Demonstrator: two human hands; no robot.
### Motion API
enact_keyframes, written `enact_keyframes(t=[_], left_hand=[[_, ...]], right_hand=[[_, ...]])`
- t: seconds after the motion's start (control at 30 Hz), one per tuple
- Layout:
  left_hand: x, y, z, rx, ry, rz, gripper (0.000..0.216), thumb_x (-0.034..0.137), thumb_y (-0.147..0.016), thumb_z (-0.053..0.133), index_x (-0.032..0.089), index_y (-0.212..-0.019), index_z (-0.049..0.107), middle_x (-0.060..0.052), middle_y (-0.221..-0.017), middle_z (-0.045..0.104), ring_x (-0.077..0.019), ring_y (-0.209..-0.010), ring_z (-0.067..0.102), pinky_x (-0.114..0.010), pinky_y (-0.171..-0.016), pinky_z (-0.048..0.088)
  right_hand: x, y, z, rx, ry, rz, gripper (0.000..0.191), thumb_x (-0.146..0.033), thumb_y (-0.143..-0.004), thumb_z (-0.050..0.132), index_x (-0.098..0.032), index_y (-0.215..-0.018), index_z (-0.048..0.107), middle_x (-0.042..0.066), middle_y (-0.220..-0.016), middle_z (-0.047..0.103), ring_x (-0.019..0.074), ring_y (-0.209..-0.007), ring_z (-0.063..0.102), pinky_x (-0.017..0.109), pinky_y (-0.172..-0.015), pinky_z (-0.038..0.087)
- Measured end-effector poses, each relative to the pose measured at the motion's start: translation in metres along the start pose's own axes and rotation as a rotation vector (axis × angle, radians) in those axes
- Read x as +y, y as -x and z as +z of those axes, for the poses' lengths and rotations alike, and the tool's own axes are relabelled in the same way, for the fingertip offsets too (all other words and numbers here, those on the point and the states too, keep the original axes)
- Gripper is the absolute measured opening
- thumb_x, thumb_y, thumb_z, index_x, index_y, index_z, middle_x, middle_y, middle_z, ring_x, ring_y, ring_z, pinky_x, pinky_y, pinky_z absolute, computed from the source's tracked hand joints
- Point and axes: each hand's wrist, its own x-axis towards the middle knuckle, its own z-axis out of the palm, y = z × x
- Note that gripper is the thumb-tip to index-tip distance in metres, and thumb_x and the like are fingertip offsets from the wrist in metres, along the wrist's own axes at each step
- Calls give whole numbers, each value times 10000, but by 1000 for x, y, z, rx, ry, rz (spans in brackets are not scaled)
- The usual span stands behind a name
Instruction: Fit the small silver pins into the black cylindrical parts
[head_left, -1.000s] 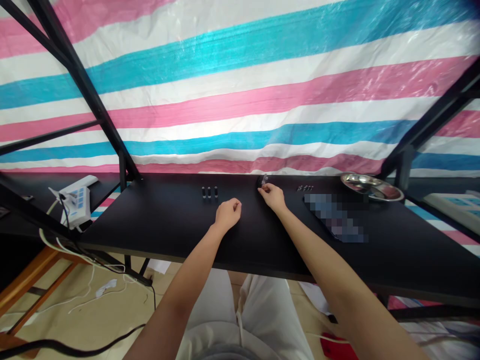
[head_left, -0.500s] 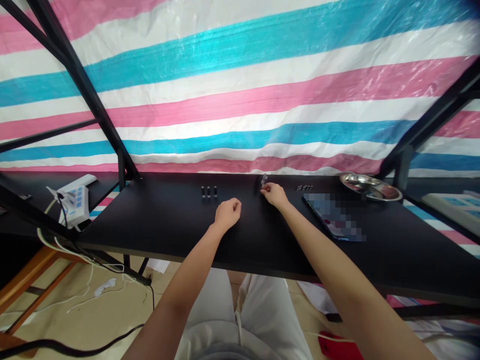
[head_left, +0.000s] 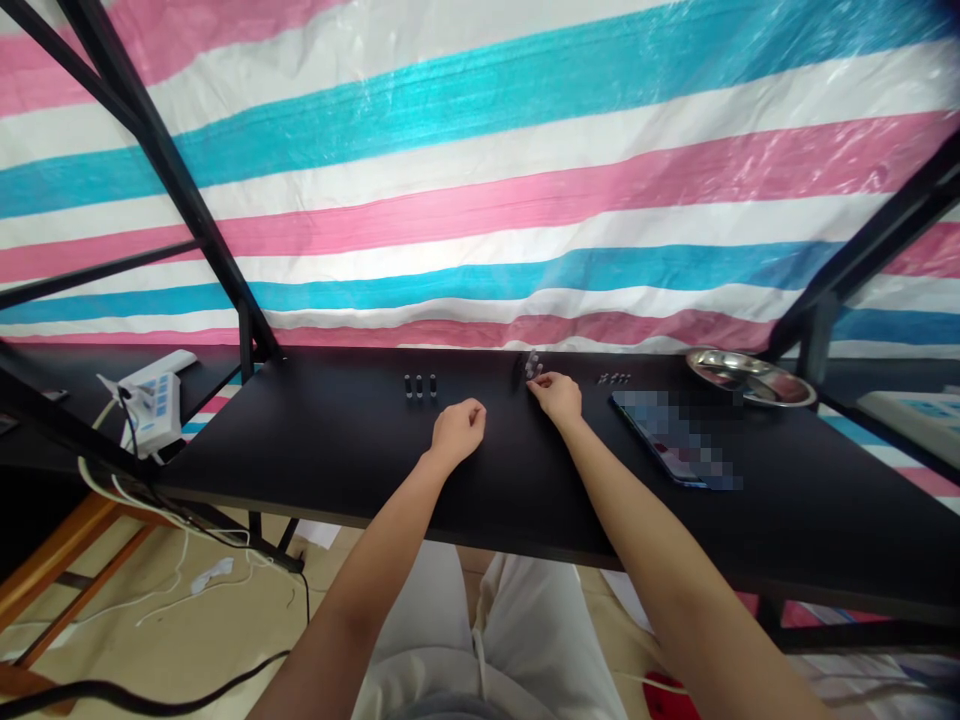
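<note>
My left hand rests low over the black tabletop with its fingers curled closed; whatever is inside, if anything, is hidden. Beyond it stand three small dark cylinders with pale ends, side by side. My right hand has thumb and forefinger pinched together at the near side of a cluster of small clear pieces. What that pinch holds is too small to make out. Just left of the cluster is a small dark heap, its parts hard to tell apart.
Several small clear pieces lie in a group right of my right hand. Nearer is a phone, partly pixelated. A shiny metal dish sits at the right end. A white power strip is at left. Striped sheeting hangs behind the table.
My right hand has drawn slightly back and to the right, so more of the clear pieces show. My left hand stays almost where it was. The whole view has shifted slightly.
</note>
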Motion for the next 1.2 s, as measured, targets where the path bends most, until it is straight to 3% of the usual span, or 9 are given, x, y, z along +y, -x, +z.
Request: enact_keyframes(t=[0.13,0.3,0.4,0.5,0.8,0.93,1.03,1.2], left_hand=[[4,1,-3,10,-29,-103,224,246,-840,431,219,-989,596,-11,-757,640,-148,-721,586,-243,-690,423],[4,-1,-9,123,-19,-266,530,225,-832,451,189,-1340,307,-47,-899,644,-188,-859,601,-287,-773,433],[2,-4,-12,144,-28,-338,652,222,-839,439,183,-1415,135,-63,-936,639,-197,-862,605,-299,-779,437],[0,-8,-13,138,-61,-372,685,226,-843,425,184,-1428,73,-83,-962,635,-215,-863,609,-320,-776,443],[-4,-17,-14,141,-131,-425,637,239,-858,407,184,-1422,114,-116,-953,648,-233,-890,614,-340,-798,441],[-6,-18,-15,170,-124,-430,465,260,-871,399,196,-1325,319,-117,-977,642,-230,-893,612,-336,-793,439],[-8,-19,-14,178,-111,-397,281,248,-878,385,225,-1148,460,-92,-951,645,-220,-858,614,-327,-769,438],[-11,-19,-9,167,-13,-366,180,206,-872,396,232,-1020,496,-52,-857,647,-178,-826,610,-292,-767,428]], right_hand=[[-2,3,-1,-23,104,-15,235,-345,-756,553,-192,-887,674,66,-882,684,232,-880,607,307,-722,403],[-1,9,-6,-40,153,-27,280,-382,-766,548,-198,-957,639,64,-920,673,234,-920,590,329,-760,382],[-1,17,-11,-8,154,-49,311,-369,-778,536,-186,-1021,599,66,-893,674,236,-919,586,340,-769,365],[-3,27,-18,49,157,-84,277,-354,-813,488,-179,-1000,592,68,-857,677,232,-881,592,347,-773,347],[-19,51,-26,230,110,-257,252,-329,-844,416,-165,-812,604,63,-697,642,184,-646,567,284,-643,311],[-25,61,-25,236,51,-316,287,-357,-856,397,-171,-771,598,48,-664,625,165,-605,549,263,-594,293],[-27,65,-24,196,39,-308,283,-367,-851,408,-180,-749,594,40,-646,615,161,-593,538,257,-574,286],[-22,60,-28,184,39,-204,241,-340,-841,418,-181,-778,589,48,-682,610,174,-648,536,268,-585,300]])
